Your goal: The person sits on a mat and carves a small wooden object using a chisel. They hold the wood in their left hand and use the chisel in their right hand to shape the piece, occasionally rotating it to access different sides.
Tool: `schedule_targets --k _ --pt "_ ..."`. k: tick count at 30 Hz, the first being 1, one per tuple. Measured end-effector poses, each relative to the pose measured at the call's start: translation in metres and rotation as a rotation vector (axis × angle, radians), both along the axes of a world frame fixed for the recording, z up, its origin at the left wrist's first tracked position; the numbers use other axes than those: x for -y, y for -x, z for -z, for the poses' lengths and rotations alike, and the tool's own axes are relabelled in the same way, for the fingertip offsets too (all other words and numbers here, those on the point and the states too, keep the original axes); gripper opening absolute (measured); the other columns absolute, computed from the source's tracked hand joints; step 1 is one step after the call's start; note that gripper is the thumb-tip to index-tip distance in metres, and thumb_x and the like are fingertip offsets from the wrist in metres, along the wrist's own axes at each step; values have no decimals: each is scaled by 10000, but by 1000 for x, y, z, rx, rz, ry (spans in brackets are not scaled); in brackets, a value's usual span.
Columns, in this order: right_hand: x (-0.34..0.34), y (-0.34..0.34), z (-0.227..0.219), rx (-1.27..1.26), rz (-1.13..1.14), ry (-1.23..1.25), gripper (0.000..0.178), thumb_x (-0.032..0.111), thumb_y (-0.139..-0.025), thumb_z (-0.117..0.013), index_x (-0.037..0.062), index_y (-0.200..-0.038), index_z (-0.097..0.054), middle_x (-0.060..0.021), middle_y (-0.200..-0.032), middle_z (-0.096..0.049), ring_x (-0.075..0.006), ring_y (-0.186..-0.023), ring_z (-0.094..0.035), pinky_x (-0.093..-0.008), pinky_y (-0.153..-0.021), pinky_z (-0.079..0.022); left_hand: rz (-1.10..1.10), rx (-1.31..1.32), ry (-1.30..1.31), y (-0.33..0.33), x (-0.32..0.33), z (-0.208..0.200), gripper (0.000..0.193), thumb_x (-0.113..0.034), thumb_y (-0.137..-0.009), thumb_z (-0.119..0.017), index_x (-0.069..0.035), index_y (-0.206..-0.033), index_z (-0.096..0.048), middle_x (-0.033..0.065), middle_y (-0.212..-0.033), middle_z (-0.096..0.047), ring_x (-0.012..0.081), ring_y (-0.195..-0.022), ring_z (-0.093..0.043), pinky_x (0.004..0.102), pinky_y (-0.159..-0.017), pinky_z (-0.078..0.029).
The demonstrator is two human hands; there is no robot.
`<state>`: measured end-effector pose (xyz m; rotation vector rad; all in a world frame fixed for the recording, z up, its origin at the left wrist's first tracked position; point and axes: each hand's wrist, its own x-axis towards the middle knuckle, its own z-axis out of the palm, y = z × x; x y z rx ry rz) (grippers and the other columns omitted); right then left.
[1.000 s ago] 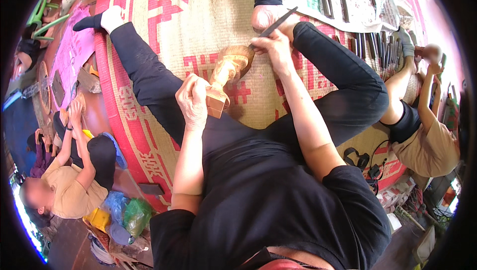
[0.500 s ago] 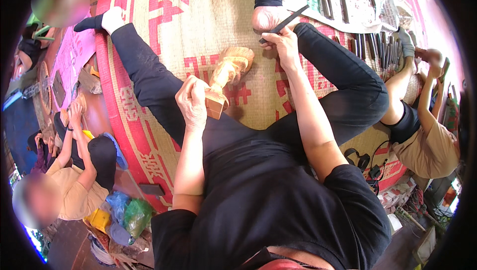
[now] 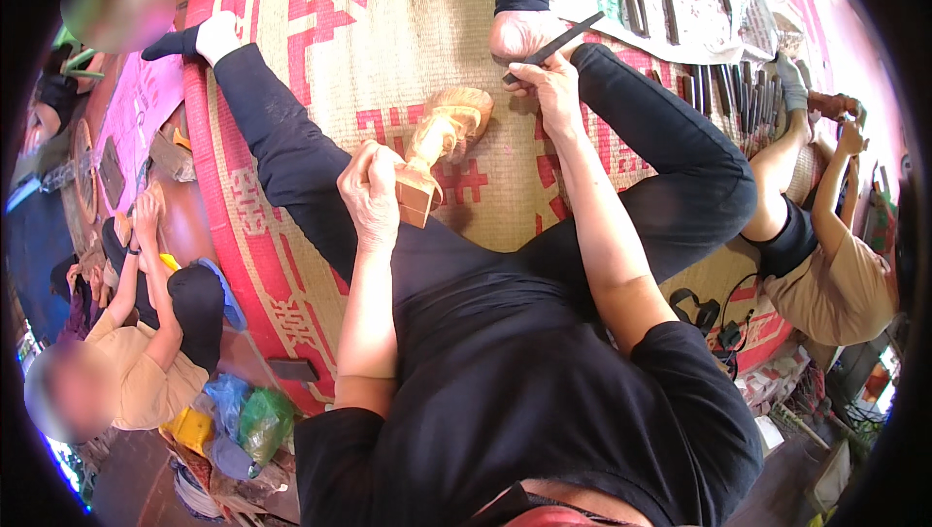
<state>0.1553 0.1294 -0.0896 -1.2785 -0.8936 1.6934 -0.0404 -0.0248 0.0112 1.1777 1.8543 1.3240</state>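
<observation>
My left hand grips the square base of a pale wooden carved figure, which leans away from me over my lap and the woven mat. My right hand holds a dark, slim carving chisel near my bare right foot, well off the carving. I sit in black trousers, left leg stretched out, right knee bent.
A row of several dark chisels lies on a cloth at the far right of the mat. One person sits at my right, another at my lower left, beside coloured plastic bags. The mat has a red border.
My right hand has lifted the chisel off the carving and moved it up and right toward my foot. The left hand keeps the figure in place.
</observation>
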Motion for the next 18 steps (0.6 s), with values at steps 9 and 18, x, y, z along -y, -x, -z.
schedule_targets --k 9,18 --pt "15 16 -20 45 -177 -23 86 35 -754 -660 16 -827 -620 -45 -736 -629 -110 -631 -579 -236 -618 -467 10 -3 10 1 0 1 250 -132 -868 -478 19 -670 -466 62 -632 -449 127 -586 -427 266 -581 -368" --pt "19 17 -18 57 -260 -94 78 48 -764 -681 15 -825 -645 -37 -777 -651 -105 -719 -586 -239 -699 -460 -21 18 13 4 0 3 251 -131 -867 -474 23 -669 -466 62 -611 -451 123 -573 -430 279 -565 -371"
